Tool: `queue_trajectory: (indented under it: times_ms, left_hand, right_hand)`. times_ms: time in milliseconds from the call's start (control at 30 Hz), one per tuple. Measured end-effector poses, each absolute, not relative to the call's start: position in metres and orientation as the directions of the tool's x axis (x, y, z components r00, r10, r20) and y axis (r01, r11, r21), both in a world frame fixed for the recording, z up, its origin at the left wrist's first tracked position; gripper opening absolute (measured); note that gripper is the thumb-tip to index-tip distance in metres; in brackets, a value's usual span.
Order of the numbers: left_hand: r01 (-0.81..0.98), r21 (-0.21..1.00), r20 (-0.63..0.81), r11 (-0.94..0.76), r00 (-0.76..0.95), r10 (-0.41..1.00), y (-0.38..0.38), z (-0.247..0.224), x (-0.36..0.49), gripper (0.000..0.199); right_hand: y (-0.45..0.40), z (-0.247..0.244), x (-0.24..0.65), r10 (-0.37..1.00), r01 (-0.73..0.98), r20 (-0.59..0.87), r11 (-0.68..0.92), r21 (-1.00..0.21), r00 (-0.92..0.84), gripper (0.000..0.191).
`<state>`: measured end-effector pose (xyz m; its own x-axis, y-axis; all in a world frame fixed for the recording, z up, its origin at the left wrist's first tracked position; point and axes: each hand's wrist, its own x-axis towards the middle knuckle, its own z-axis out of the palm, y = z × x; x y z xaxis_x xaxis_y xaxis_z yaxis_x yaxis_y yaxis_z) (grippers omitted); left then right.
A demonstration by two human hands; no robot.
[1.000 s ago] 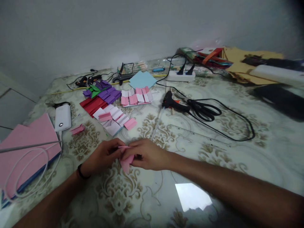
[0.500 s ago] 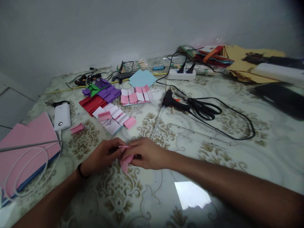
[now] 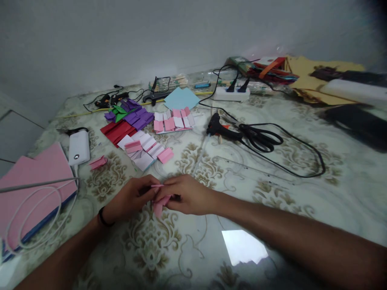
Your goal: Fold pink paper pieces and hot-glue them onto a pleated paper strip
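Both my hands meet over the patterned table top near its front. My left hand (image 3: 130, 199) and my right hand (image 3: 184, 195) pinch one small folded pink paper piece (image 3: 157, 207) between their fingertips, its lower corner hanging just above the surface. A black band circles my left wrist. Beyond my hands lie rows of folded pink and white paper pieces (image 3: 148, 148), with another pink set (image 3: 173, 121) farther back.
Red strips (image 3: 116, 131) and purple pieces (image 3: 137, 117) lie at the back left. A black glue gun (image 3: 222, 131), scissors (image 3: 261, 139) and a power strip (image 3: 231, 94) sit to the right. A white power bank (image 3: 79, 147) and pink sheets (image 3: 33, 185) are left.
The pink paper's hanging part has become shorter as my fingers worked it. The hands stay in the same place.
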<state>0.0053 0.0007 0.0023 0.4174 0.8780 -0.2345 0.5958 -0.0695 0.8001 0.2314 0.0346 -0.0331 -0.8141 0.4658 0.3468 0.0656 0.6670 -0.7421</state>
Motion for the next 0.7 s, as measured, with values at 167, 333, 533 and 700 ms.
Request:
queue_trajectory:
  times_ms: [167, 333, 533, 700]
  left_hand:
    - [0.569, 0.818, -0.214, -0.083, 0.436, 0.874, 0.0011, 0.0017, 0.0061, 0.032]
    - [0.586, 0.807, -0.224, -0.076, 0.421, 0.879, 0.0004, 0.0008, 0.006, 0.038]
    - [0.62, 0.779, -0.228, -0.094, 0.421, 0.878, -0.0004, 0.0004, 0.0051, 0.04]
    - [0.617, 0.782, -0.227, -0.095, 0.423, 0.877, -0.0002, 0.0009, 0.0058, 0.041]
  right_hand:
    - [0.0353, -0.0329, 0.2323, 0.447, 0.061, 0.342, 0.676, -0.735, -0.827, 0.017]
    - [0.0356, -0.0318, 0.233, 0.423, 0.057, 0.345, 0.697, -0.714, -0.838, 0.018]
    - [0.0356, -0.0312, 0.2339, 0.404, 0.072, 0.329, 0.716, -0.694, -0.853, 0.02]
    - [0.036, -0.0309, 0.2339, 0.388, 0.053, 0.345, 0.726, -0.685, -0.855, 0.018]
